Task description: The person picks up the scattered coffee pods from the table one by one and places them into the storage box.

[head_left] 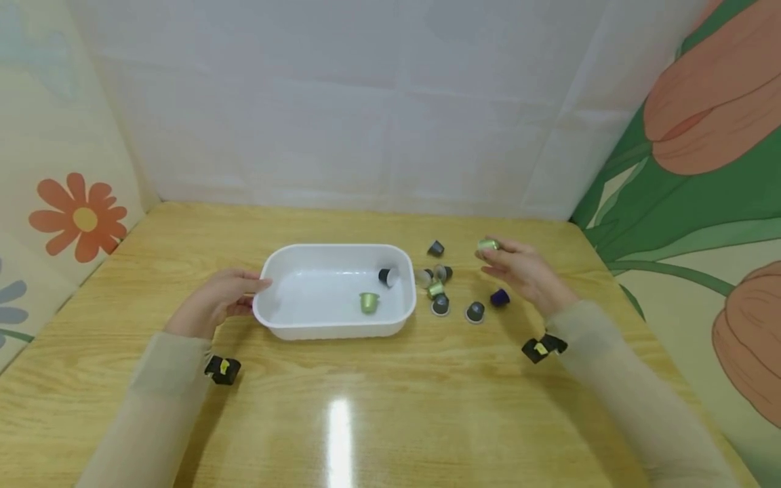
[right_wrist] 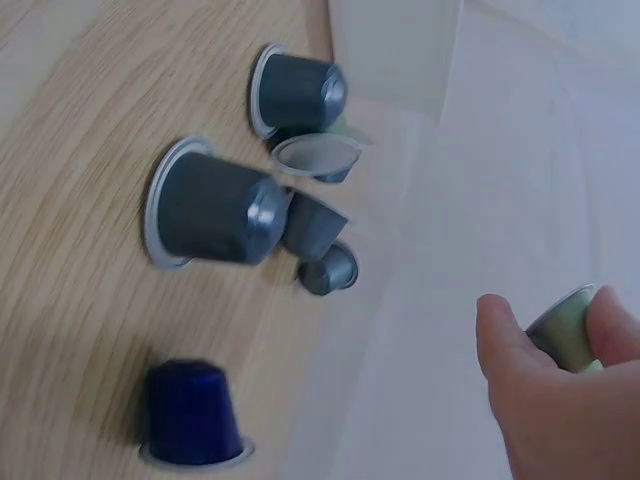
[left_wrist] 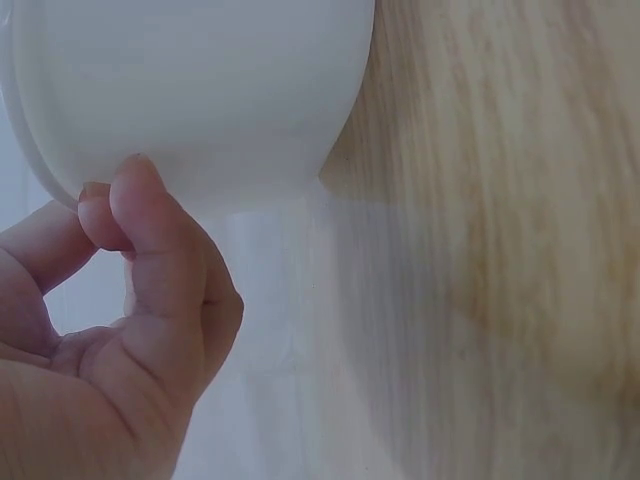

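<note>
The right hand (head_left: 526, 272) pinches a green capsule (head_left: 488, 244); the white tub (head_left: 335, 331) (long axis crosswise) lies leftward, far end gripped by the left hand (head_left: 215, 301).

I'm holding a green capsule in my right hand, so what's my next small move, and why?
Probably carry the green capsule left over the white tub and release it: your right hand pinches it off the table, another green capsule and a black capsule lie inside, and your left hand grips the tub's rim.
</note>
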Demonstrator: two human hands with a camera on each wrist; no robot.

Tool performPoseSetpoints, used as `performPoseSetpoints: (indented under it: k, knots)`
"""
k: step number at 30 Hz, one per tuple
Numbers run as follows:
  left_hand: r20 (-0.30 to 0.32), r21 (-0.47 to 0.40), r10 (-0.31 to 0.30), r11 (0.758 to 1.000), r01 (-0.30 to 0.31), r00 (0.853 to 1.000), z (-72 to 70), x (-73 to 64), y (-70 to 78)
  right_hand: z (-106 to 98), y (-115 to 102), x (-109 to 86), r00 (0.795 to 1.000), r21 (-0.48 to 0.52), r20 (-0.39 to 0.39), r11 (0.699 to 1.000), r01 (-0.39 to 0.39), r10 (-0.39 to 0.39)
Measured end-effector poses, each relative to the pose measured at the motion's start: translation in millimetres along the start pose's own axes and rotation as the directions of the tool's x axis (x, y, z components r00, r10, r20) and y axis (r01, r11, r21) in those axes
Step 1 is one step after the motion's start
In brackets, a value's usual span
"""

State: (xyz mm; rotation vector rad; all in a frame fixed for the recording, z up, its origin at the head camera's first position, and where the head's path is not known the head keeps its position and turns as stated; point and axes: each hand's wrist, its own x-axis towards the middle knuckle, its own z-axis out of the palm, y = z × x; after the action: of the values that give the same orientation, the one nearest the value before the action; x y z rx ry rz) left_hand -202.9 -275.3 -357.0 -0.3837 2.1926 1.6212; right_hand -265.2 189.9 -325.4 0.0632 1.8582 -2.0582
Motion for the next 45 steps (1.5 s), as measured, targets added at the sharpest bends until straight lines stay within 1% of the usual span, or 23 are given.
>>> performPoseSetpoints:
  k: [5, 9, 13, 17, 20, 26, 31, 38, 42, 45]
  knots:
    - [0.008, -0.003, 0.003, 1.0, -0.003, 1.0, 1.4, -2.1, -1.2, 13, 0, -4.4, 0.999, -0.036, 0.035, 0.999, 0.019, -0.018]
    - [0.01, -0.003, 0.0, 1.0, 0.0, 1.0, 2.3, -2.7, -1.9, 20, 3, -4.9, 0.997, -0.046, 0.073, 0.998, 0.036, -0.032]
    - [0.002, -0.003, 0.002, 1.0, -0.002, 1.0, 2.0, -2.2, -1.0, 26, 7, -2.5, 0.993, -0.023, 0.098, 0.998, 0.063, -0.06]
    - [0.005, -0.009, 0.003, 1.0, -0.003, 1.0, 1.6, -1.1, -1.6, 31, 9, -1.2, 0.991, 0.014, 0.107, 0.997, 0.075, -0.077]
    - [0.007, -0.013, 0.0, 1.0, 0.0, 1.0, 1.9, -0.6, -2.5, 34, 10, -1.4, 0.992, 0.035, 0.105, 0.997, 0.069, -0.072]
    - [-0.012, 0.002, -0.003, 1.0, 0.003, 1.0, 0.7, -0.6, -1.2, 41, 11, 0.5, 0.986, 0.053, 0.145, 0.996, 0.07, -0.077]
    - [-0.011, 0.0, 0.0, 1.0, 0.0, 1.0, 1.5, -0.1, -0.4, 48, 10, -0.3, 0.985, 0.104, 0.16, 0.994, 0.043, -0.06]
    - [0.003, -0.006, 0.007, 1.0, -0.007, 1.0, 1.8, 1.4, -2.4, 57, 10, 1.2, 0.979, 0.119, 0.188, 0.992, 0.052, -0.074]
    - [0.001, -0.006, 0.008, 1.0, -0.008, 1.0, 1.2, 1.2, -2.9, 63, 14, 3.7, 0.974, 0.131, 0.216, 0.991, 0.038, -0.066]
    - [0.002, -0.009, 0.01, 1.0, -0.01, 1.0, 1.4, 1.3, -2.7, 68, 19, 6.0, 0.973, 0.121, 0.225, 0.992, 0.027, -0.054]
